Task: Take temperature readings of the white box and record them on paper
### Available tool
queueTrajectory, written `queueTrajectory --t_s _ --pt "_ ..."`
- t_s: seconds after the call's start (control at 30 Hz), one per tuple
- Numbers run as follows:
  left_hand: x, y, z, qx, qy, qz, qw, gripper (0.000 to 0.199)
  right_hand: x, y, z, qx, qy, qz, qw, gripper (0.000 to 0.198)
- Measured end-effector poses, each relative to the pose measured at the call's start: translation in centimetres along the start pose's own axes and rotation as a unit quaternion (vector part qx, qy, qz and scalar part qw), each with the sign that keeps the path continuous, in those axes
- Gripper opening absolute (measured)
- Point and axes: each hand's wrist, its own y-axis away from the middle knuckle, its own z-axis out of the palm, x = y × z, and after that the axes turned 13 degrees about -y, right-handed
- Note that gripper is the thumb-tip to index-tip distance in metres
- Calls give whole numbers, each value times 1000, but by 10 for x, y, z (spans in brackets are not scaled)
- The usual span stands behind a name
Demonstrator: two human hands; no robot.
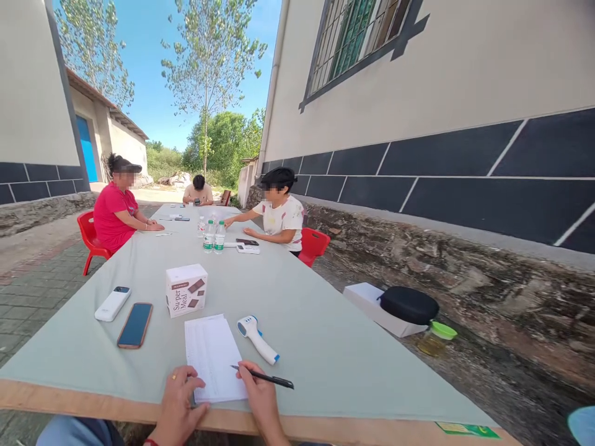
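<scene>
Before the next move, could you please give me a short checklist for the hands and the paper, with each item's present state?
1. Pen held: ok, the right hand grips it, with its point towards the paper.
2. Pen point touching the paper: cannot tell from this view.
3. Paper steadied: ok, the left hand is at its lower left edge.
4. White thermometer off the paper: ok, it lies on the table to the right.
5. Brown-edged phone off the paper: ok, it lies to the left.
6. Writing on the paper readable: cannot tell, the marks are too small.
</scene>
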Motion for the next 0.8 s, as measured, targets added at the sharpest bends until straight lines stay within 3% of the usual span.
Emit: queueTrajectory --t_s 0.2,0.33,0.57,0.8 --pt "-1 -3 -1 2 -10 1 1000 27 -1 -2 4 0 9 0 1000 36" --pt "5 -5 -12 -10 -19 20 1000 26 -19 10 8 9 32 -68 997 26" --pt "5 -9 -12 -34 -30 74 996 13 -13 30 10 -63 63 0 996 20" --pt "9 -4 -16 -41 -51 152 986 16 -12 38 9 -100 82 -28 991 15"
